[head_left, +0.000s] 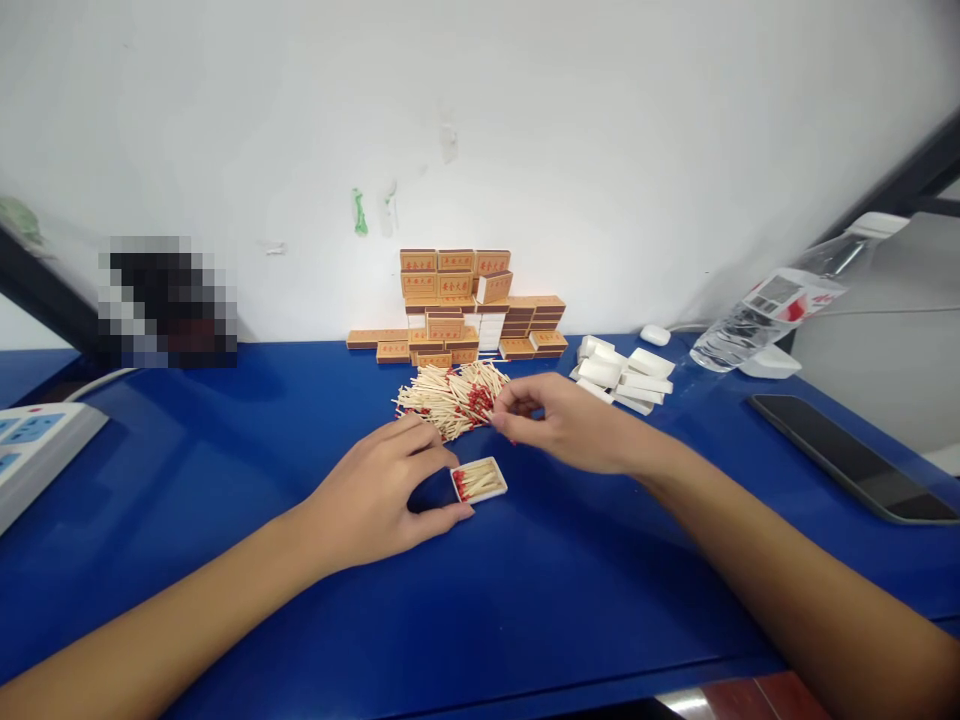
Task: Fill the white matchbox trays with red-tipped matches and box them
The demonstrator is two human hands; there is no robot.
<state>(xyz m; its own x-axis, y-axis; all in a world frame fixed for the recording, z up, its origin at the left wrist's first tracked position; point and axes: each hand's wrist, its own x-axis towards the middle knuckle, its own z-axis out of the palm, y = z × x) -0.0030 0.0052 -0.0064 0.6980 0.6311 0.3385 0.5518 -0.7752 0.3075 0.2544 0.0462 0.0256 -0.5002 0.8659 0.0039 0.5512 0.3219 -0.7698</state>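
Note:
My left hand (386,490) rests on the blue table (225,600) and pinches a small white matchbox tray (479,480) between thumb and fingers; the tray holds several red-tipped matches. My right hand (562,420) reaches to the edge of a loose pile of matches (450,397) just behind the tray, its fingertips pinched together at the red tips. Whether a match is between those fingers I cannot make out.
Orange matchbox sleeves (457,305) are stacked against the white wall. Several empty white trays (626,375) lie to the right. A tipped water bottle (772,305) and a dark phone (851,455) sit far right, a power strip (34,445) at the left edge.

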